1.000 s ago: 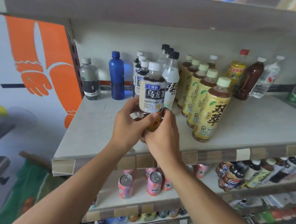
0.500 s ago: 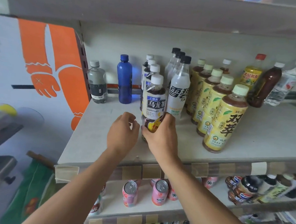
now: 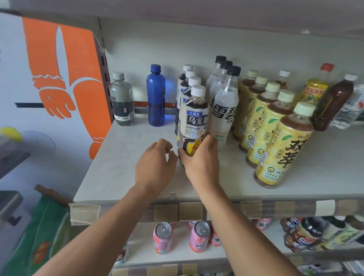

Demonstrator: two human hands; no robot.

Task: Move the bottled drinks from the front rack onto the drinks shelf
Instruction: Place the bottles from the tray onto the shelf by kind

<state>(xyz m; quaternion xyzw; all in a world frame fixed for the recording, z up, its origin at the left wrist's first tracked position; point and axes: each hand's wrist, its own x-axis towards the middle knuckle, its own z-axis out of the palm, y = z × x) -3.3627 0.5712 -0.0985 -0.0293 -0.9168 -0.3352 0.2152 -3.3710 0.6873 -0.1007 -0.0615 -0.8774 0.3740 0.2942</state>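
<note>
A dark oolong tea bottle (image 3: 194, 121) with a white cap and a white-and-blue label stands upright on the grey drinks shelf (image 3: 132, 166), at the front of a row of like bottles (image 3: 187, 82). My right hand (image 3: 201, 160) grips its lower part from the right. My left hand (image 3: 154, 168) hovers just left of the bottle with its fingers loosely curled, holding nothing. The bottle's base is hidden behind my right hand.
Right of it stand clear soda bottles (image 3: 223, 106) and a row of yellow-labelled tea bottles (image 3: 282, 150). A blue bottle (image 3: 156, 95) and a small grey bottle (image 3: 121, 100) stand at the left. Pink cans (image 3: 162, 238) sit on the shelf below.
The oolong bottle has moved from above the shelf's front edge back onto the shelf, in line with its row. My left hand has let go of it and drawn slightly left.
</note>
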